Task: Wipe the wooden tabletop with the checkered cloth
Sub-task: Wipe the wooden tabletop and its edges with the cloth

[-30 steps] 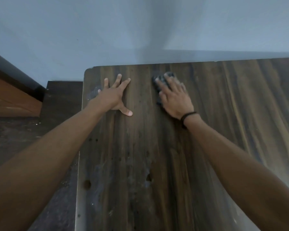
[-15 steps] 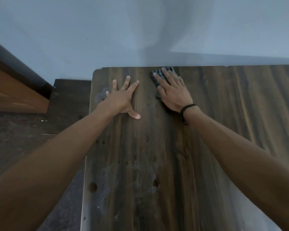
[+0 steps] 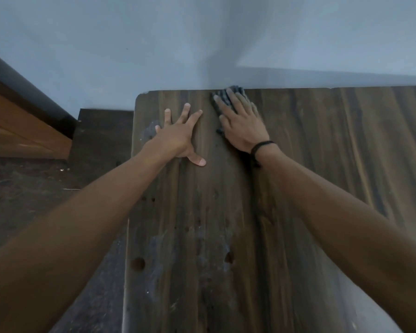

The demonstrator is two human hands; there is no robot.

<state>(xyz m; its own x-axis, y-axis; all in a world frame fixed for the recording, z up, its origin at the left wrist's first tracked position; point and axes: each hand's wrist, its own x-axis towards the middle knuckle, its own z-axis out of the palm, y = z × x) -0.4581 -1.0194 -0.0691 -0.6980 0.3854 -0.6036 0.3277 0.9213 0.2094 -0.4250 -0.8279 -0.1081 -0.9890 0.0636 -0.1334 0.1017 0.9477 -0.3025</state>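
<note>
Far out to the left of the left hand, a wooden panel [image 3: 22, 131] with a dark strip above it angles along the dark floor [image 3: 29, 193], below the pale blue wall [image 3: 154, 44].

Now the left hand [image 3: 178, 138]: it lies flat on the wooden tabletop [image 3: 322, 164], palm down, spread wide open, gripping nothing. Four fingers fan away toward the wall, the thumb juts out to the right with its nail showing. Just off its little finger, toward the table's left edge, sits one pale dusty smudge [image 3: 150, 131].

Back along the forearm toward the person, two round holes [image 3: 138, 263] are cut into the board, one near the left edge and one further right, with a scatter of small dark pits and a grey dusty patch between them.

Just to the right of the left hand, close but apart, is the right hand [image 3: 240, 123]. It is open too, fingers stretched forward and pressed down flat on the checkered cloth [image 3: 223, 98]. One cloth only, dark grey, mostly hidden under the palm; it peeks out beyond the fingertips right at the table's far edge against the wall, and a small corner shows beside the thumb. One black band [image 3: 262, 146] circles the right wrist.

Right of that hand, bare streaked wood runs on.
</note>
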